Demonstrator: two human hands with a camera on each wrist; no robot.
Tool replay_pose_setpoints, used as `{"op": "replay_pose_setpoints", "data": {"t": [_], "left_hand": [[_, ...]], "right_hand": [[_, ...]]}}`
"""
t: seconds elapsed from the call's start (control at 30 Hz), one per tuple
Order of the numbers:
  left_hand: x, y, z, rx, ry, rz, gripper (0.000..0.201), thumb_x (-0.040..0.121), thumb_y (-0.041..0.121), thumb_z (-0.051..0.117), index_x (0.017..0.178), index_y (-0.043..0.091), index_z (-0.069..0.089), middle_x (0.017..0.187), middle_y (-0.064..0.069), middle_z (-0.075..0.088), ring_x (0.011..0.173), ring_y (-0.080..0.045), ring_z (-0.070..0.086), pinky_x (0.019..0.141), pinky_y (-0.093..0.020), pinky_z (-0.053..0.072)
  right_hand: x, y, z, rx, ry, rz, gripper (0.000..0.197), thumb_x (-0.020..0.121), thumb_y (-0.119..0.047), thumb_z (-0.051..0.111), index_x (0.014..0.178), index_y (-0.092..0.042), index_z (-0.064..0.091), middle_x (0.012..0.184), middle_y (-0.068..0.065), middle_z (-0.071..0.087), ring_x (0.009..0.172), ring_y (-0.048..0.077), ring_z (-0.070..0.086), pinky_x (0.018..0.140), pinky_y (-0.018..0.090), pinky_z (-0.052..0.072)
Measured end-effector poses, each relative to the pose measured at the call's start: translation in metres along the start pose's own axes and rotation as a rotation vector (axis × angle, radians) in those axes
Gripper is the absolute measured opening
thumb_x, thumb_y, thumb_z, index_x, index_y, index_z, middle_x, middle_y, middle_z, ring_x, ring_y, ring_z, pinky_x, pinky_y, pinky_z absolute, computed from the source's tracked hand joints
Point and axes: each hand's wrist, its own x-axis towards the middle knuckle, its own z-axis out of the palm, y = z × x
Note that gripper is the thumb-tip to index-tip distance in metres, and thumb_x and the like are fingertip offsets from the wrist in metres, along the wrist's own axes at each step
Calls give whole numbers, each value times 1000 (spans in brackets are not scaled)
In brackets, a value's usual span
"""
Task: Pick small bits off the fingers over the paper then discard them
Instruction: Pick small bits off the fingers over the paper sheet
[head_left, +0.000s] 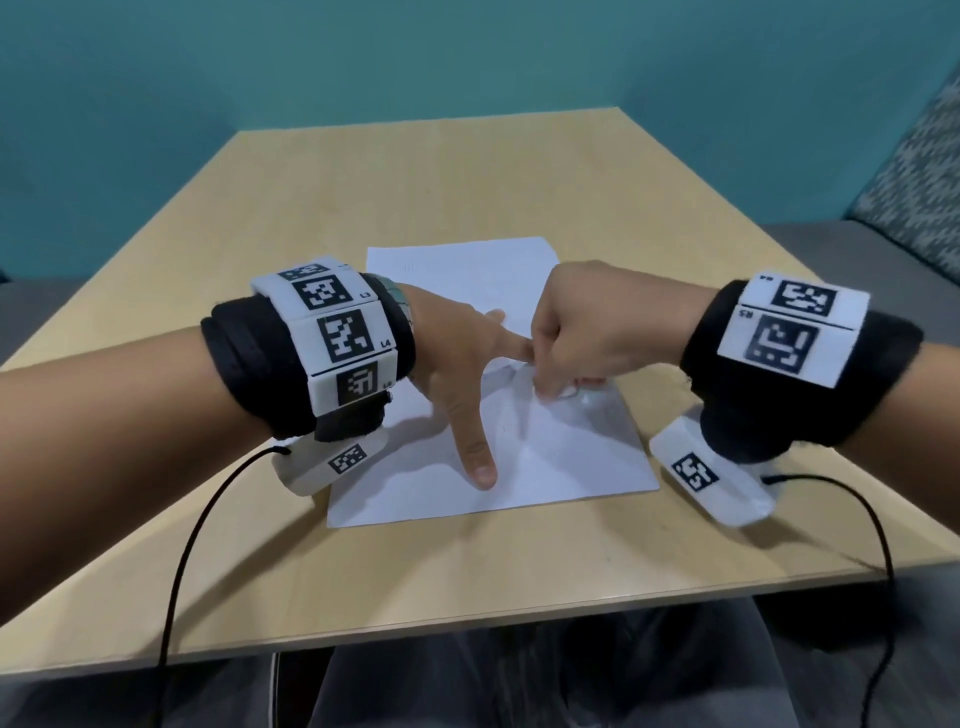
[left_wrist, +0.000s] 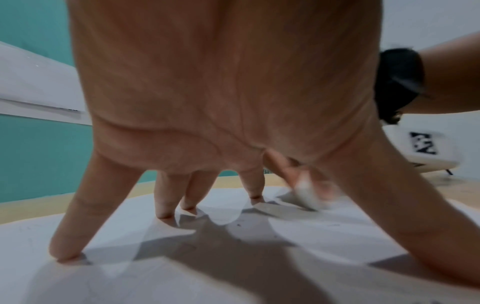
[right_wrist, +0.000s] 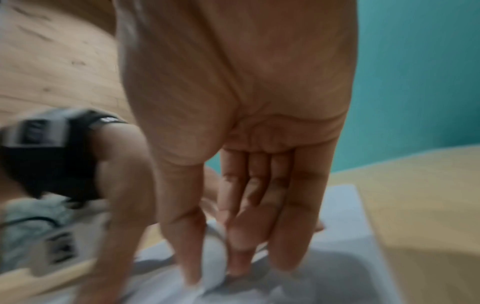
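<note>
A white sheet of paper (head_left: 571, 457) lies on the wooden table (head_left: 415, 182). My left hand (head_left: 462, 374) is spread wide on it, straight fingertips (left_wrist: 163, 214) touching the sheet and thumb pointing back toward me. My right hand (head_left: 550, 387) hovers just right of the left index finger, fingers pointing down at the paper. Its thumb and fingers pinch a small white piece (head_left: 558, 395), blurred in every view (left_wrist: 307, 192) (right_wrist: 214, 253). Whether that piece is loose or a raised fold of the sheet I cannot tell. No bits show on the fingers.
Black cables (head_left: 192, 545) (head_left: 878, 519) run from both wrist cameras over the table's near edge. A patterned cushion (head_left: 924, 171) sits at the right beyond the table. A teal wall stands behind. Bare tabletop surrounds the paper.
</note>
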Motion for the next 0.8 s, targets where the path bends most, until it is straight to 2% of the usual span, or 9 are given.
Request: {"op": "replay_pose_setpoints", "data": {"t": [0.07,0.2,0.33,0.4,0.47,0.57,0.63,0.7,0.8], "left_hand": [[1,-2,0,-15,1,13,122,35,77,90,136,79,20,171,9,6,142,-16,37,120,-42,30],[-2,2,-3,23,4,-12,129,41,75,89,141,79,8,172,5,-10,152,-18,27,119,-40,26],[-5,3,-4,-46,12,-9,87,44,71,91,106,84,32,169,11,13,127,-4,37,104,-31,32],[-2,2,-2,9,9,-3,113,38,76,90,128,84,21,172,11,1,143,-11,35,113,-35,31],[-2,1,-1,30,5,-17,128,38,76,89,138,81,10,172,9,-8,150,-16,31,116,-38,28],[-4,3,-3,-21,10,2,102,42,73,90,121,85,27,171,12,4,134,-12,39,112,-36,31],[-3,3,-2,-3,11,8,113,43,73,90,131,82,20,172,11,-1,142,-13,35,116,-37,29],[-2,3,-1,31,12,6,125,43,74,89,139,80,11,172,8,-10,153,-17,24,120,-41,25],[-5,4,-1,1,13,-6,110,43,74,90,127,82,19,171,12,1,140,-14,36,116,-37,29]], "right_hand": [[-4,-5,4,7,-101,-19,11,72,-16,84,71,-5,79,50,-1,66,46,12,61,48,17,47],[2,3,-7,-23,22,34,15,70,-18,82,74,-4,80,51,0,68,48,12,61,53,20,48],[-7,-8,5,-8,-149,-36,14,71,-18,85,72,-5,78,46,-4,63,47,12,61,51,20,49],[-4,-3,1,-39,-81,-4,14,71,-19,84,72,-6,78,48,-3,64,49,13,61,52,20,48],[-1,0,-4,-48,6,12,12,70,-18,81,71,-6,78,51,-1,65,52,15,61,51,21,45],[-7,-6,4,-39,-122,-35,13,72,-19,83,71,-8,77,46,-6,62,50,13,59,49,19,45],[-7,-5,4,-40,-132,-16,15,72,-20,85,73,-7,78,46,-5,63,49,12,59,48,18,45],[-4,-1,0,-38,-47,2,15,71,-20,84,73,-6,78,49,-3,64,49,13,59,47,17,44],[-7,-4,5,-29,-98,-39,14,70,-21,85,71,-9,77,48,-5,63,50,12,59,43,15,41]]}}
